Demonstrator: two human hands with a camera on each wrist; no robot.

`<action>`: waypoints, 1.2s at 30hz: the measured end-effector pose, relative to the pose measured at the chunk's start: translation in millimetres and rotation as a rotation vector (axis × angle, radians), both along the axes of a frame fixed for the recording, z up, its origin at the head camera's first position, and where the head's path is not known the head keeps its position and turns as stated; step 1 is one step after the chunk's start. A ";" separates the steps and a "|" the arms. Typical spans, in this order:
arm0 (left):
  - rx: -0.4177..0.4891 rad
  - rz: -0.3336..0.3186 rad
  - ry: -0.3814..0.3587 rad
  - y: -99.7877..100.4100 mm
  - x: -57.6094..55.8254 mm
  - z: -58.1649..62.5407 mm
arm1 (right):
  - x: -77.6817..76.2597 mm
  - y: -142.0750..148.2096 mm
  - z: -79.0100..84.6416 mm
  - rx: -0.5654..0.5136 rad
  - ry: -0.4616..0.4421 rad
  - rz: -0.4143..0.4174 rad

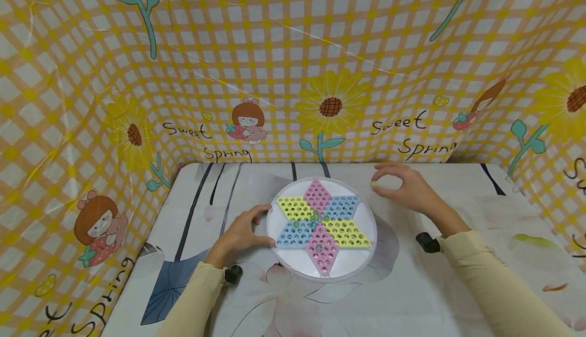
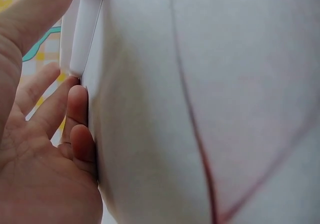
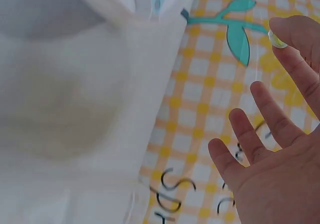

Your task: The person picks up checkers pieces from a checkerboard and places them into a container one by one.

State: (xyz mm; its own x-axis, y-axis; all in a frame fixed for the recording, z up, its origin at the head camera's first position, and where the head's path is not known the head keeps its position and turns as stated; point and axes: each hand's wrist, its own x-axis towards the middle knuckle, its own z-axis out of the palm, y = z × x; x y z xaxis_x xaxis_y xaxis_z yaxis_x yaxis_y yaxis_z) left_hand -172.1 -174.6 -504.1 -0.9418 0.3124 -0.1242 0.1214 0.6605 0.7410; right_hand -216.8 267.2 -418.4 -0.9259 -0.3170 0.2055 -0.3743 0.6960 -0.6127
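A round white Chinese checkers board (image 1: 286, 263) lies on the table, its star of holes in pink, yellow and blue. Several glass marbles sit on it, among them a green marble (image 1: 296, 224) on the left blue point and a clear marble (image 1: 319, 248) on the near pink point. My left hand (image 1: 240, 232) rests against the board's left rim, thumb and forefinger spread along it. Right of the board, my right hand (image 1: 405, 189) pinches a small yellow-green marble (image 3: 277, 40) between thumb and forefinger, raised off the board. Its other fingers are spread in the right wrist view.
A printed cloth covers the table (image 1: 366, 306). Checked yellow fabric (image 1: 284, 47) with sunflowers and lettering hangs behind and at both sides. Dark wrist cameras sit at the left cuff (image 1: 206, 281) and the right cuff (image 1: 458, 243).
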 end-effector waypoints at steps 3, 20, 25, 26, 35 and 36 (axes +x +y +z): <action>0.000 0.001 -0.007 -0.8 -0.9 -0.5 | 2.6 14.0 4.5 0.010 -0.010 -0.036; 0.036 -0.015 -0.025 1.6 0.2 4.5 | 25.8 97.1 5.4 0.002 -0.025 -0.160; 0.009 -0.046 -0.042 0.4 0.2 8.2 | 35.1 121.8 -0.7 0.010 -0.004 -0.188; 0.006 -0.057 -0.048 0.1 0.1 9.1 | 36.4 125.5 -1.5 0.007 -0.004 -0.195; 0.007 -0.085 -0.079 0.6 0.4 11.7 | 46.1 146.9 -7.2 0.016 -0.055 -0.262; 0.008 -0.081 -0.083 0.4 0.7 11.5 | 46.6 147.9 -7.7 0.016 -0.055 -0.259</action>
